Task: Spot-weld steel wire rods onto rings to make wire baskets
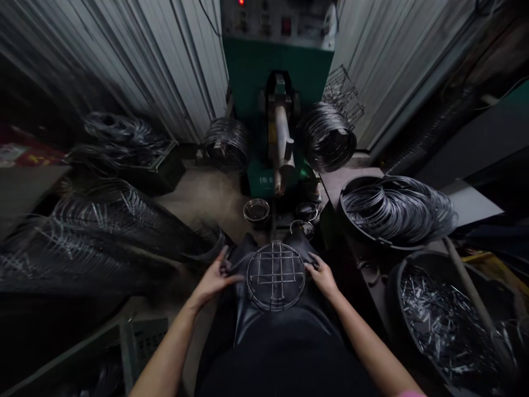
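A round wire grid (275,274) lies on the dark apron over my lap. My left hand (215,279) rests at its left side, fingers curled on the apron's edge near the ring. My right hand (321,275) sits at the grid's right rim, fingers bent and touching the ring or the apron beside it. Ahead stands a green welding machine (278,82) with a horizontal arm (282,144) pointing toward me.
A black tub of wire rings (394,212) is at the right, a tub of short wire pieces (444,320) nearer. Stacked wire grids (103,231) fill the left. Wire coils (327,137) hang beside the machine. Small round tins (256,210) sit below the arm.
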`<act>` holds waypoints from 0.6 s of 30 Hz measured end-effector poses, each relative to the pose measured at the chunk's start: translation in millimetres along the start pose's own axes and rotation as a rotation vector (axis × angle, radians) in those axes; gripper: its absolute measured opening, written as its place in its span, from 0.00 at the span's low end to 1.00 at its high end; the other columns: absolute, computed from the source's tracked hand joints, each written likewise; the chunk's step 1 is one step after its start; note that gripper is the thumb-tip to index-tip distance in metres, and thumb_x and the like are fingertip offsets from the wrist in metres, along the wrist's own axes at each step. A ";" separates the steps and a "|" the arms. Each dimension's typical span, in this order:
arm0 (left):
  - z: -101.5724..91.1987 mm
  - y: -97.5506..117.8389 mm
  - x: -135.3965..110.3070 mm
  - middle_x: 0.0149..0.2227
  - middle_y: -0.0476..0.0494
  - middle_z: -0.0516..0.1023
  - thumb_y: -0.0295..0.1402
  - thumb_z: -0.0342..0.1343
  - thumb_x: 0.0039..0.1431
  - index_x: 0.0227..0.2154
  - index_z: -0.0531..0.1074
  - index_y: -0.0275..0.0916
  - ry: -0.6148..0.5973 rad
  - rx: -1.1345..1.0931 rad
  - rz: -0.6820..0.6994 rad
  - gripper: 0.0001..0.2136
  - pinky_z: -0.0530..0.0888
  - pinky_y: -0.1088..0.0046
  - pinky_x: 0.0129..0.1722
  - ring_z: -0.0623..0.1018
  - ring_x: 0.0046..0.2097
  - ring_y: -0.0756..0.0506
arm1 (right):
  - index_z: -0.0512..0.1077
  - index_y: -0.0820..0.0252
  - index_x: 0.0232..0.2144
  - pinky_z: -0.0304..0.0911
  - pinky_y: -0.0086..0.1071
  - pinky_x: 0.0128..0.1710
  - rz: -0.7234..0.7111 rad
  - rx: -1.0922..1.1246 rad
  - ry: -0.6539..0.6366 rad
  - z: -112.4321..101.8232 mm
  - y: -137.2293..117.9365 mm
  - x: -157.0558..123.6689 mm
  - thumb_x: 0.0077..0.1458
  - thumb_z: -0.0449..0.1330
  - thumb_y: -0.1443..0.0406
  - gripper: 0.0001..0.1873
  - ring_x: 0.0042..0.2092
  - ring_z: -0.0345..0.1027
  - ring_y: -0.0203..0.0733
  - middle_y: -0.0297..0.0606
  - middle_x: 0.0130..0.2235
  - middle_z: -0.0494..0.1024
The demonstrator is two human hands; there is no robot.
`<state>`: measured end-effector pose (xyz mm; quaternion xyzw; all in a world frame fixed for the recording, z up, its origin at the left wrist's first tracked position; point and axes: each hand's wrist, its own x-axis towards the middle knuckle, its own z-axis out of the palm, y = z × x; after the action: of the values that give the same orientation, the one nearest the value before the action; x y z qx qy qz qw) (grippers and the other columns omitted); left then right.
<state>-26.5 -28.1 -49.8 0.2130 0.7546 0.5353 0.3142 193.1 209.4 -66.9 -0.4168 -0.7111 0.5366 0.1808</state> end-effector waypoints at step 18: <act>72.5 101.9 -19.1 0.21 0.56 0.63 0.36 0.64 0.46 0.32 0.69 0.41 0.115 -1.241 -0.009 0.11 0.64 0.81 0.21 0.64 0.22 0.56 | 0.76 0.61 0.29 0.66 0.32 0.34 -0.063 0.294 0.002 34.8 -77.8 -27.1 0.48 0.58 0.50 0.20 0.35 0.71 0.44 0.37 0.26 0.76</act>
<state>36.5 42.4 34.3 -0.0416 0.3196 0.8832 0.3408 153.5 160.7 -3.1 -0.3638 -0.6373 0.6285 0.2576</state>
